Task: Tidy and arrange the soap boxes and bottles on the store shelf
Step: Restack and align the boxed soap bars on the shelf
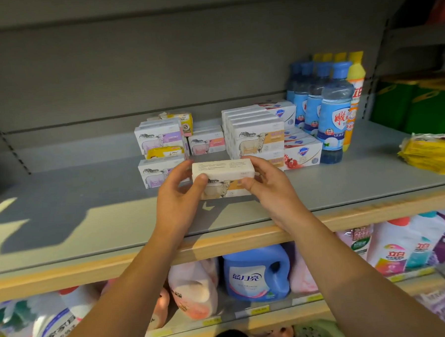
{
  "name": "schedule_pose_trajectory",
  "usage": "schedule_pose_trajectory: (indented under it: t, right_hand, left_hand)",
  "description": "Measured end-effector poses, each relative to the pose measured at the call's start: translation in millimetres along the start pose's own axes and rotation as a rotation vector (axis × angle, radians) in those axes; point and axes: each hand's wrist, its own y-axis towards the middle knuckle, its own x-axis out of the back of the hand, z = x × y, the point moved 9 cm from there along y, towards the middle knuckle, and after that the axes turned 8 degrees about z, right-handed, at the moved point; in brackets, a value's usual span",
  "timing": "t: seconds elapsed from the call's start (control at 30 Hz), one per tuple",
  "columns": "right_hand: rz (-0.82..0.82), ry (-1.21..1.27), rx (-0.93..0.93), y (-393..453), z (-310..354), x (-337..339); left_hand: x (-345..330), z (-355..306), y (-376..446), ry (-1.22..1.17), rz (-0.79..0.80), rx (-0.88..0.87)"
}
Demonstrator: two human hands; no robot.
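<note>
Holding a soap box [223, 178] with both hands over the grey shelf [90, 221]: left hand [177, 194] pinches its left end, right hand [270, 184] grips the right end. It's just in front of the stack of sheep boxes [255, 135]. More boxes [159, 140] sit to the left, and blue bottles [329, 116] stand off to the right.

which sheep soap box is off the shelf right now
The orange-label sheep soap box, gripped at its ends by the left hand and right hand; the others sit on the shelf.
</note>
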Motion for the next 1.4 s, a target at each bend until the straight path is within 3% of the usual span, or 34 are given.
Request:
schedule_pose_trajectory:
  t: [0.07,0.17,0.23,0.33,0.43,0.57,0.63,0.8,1.13,1.27,1.4]
  right_hand:
    - [-0.013,-0.005,-0.003,-0.2,3.1,0.9]
    - [0.026,-0.126,0.006,-0.1,10.1,-7.6]
    - [0.046,-0.196,0.023,0.2,17.8,-13.7]
    - [0.089,-0.276,0.076,6.0,38.5,-18.0]
    - [0.133,-0.479,0.187,22.4,67.7,-16.6]
    - [-0.053,-0.870,0.244,55.5,91.5,14.4]
    - [-0.087,-1.064,0.215,72.8,89.2,26.6]
    - [0.077,-1.390,0.023,104.3,47.8,37.2]
    - [-0.004,-1.368,0.148,100.0,46.5,35.4]
    - [-0.021,-1.338,0.168,99.4,45.4,35.3]
    - [-0.027,-1.312,0.185,100.3,44.8,36.8]
  left_hand:
    - [0.1,-14.9,-1.2,0.239,0.006,-0.089]
    - [-20.6,-36.5,-3.8,0.744,0.153,-0.291]
    - [-26.6,-39.4,-0.4,0.905,0.229,-0.293]
    - [-23.3,-45.1,12.5,0.959,0.274,-0.303]
    - [-11.2,-56.8,33.6,0.984,0.218,-0.323]
    - [7.2,-65.2,74.6,0.947,0.079,-0.299]
    - [9.8,-61.5,100.0,0.954,0.047,-0.233]
    - [-6.1,-42.2,148.0,1.028,0.075,-0.185]
    - [-53.1,17.7,187.7,1.498,0.226,-0.053]
    - [-64.1,42.8,195.0,1.560,0.350,0.031]
    - [-69.5,39.3,206.7,1.604,0.378,0.046]
